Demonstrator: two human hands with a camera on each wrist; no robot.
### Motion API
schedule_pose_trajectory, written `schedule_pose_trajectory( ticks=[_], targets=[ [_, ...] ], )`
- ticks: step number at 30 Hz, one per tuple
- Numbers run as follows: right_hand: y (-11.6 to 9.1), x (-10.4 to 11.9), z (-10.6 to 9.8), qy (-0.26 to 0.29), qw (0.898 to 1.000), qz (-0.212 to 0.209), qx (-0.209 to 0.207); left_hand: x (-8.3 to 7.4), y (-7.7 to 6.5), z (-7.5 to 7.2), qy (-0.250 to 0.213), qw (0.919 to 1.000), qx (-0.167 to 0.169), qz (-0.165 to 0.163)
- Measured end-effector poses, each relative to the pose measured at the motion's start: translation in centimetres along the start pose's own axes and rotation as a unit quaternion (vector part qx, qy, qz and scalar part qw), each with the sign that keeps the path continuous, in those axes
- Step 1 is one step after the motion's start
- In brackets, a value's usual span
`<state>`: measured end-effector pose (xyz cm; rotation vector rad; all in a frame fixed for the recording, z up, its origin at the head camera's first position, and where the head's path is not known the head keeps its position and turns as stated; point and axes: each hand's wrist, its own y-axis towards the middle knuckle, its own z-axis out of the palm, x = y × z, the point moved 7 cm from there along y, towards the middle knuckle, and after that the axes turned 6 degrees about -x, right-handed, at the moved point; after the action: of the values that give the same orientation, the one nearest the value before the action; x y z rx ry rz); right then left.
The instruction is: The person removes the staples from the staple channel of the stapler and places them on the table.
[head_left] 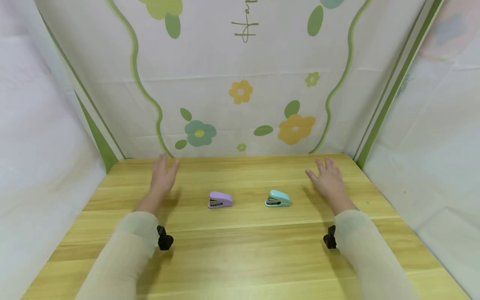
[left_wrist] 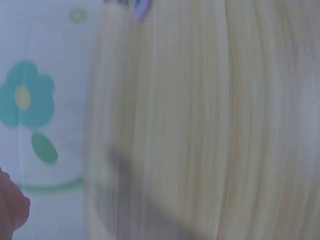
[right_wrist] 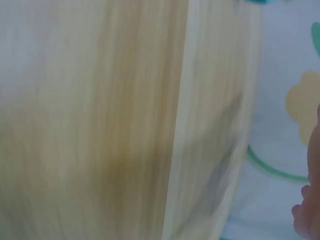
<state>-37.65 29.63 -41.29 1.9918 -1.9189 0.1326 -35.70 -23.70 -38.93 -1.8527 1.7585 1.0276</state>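
Note:
A small purple stapler (head_left: 220, 200) lies left of the middle of the wooden table, and a light teal stapler (head_left: 278, 198) lies to its right, both with their mouths facing left. Out to the left of the purple one, my left hand (head_left: 163, 178) hovers over the table with fingers extended and holds nothing. My right hand (head_left: 328, 182) hovers beyond the teal stapler on the right, its fingers spread and nothing in it. In the left wrist view a bit of the purple stapler (left_wrist: 142, 9) shows at the top edge. A sliver of teal (right_wrist: 260, 1) tops the right wrist view.
The wooden table (head_left: 240, 258) ends at a white cloth backdrop (head_left: 210, 58) printed with flowers and green lines. White cloth walls stand along the left and right sides. A black wrist mount (head_left: 164, 238) sits on the left sleeve, with another mount (head_left: 330, 237) on the right.

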Motion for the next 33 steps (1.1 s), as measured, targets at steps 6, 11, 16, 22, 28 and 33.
schedule_pose_trajectory(
  ticks=[6,11,16,22,28,33],
  targets=[
    [-0.7,1.9,0.7,0.093,0.996,-0.014,0.001,-4.4,-1.4,2.5,-0.135,0.9889,-0.038,0.049],
    [-1.5,3.5,1.1,0.127,0.991,-0.036,0.006,-7.6,-3.2,4.6,-0.165,0.9793,-0.035,0.111],
    [-2.4,5.1,1.4,0.155,0.986,-0.055,0.011,-10.5,-5.0,6.9,-0.179,0.9683,-0.022,0.173],
    [-3.2,6.7,1.9,0.172,0.982,-0.077,0.026,-11.9,-6.5,11.2,-0.186,0.9682,0.033,0.164],
    [-3.7,8.0,2.4,0.182,0.978,-0.098,0.036,-12.3,-7.6,15.6,-0.181,0.9707,0.096,0.126],
    [-4.1,8.7,2.9,0.189,0.975,-0.102,0.050,-12.2,-8.2,18.4,-0.165,0.9709,0.139,0.104]
  ],
)
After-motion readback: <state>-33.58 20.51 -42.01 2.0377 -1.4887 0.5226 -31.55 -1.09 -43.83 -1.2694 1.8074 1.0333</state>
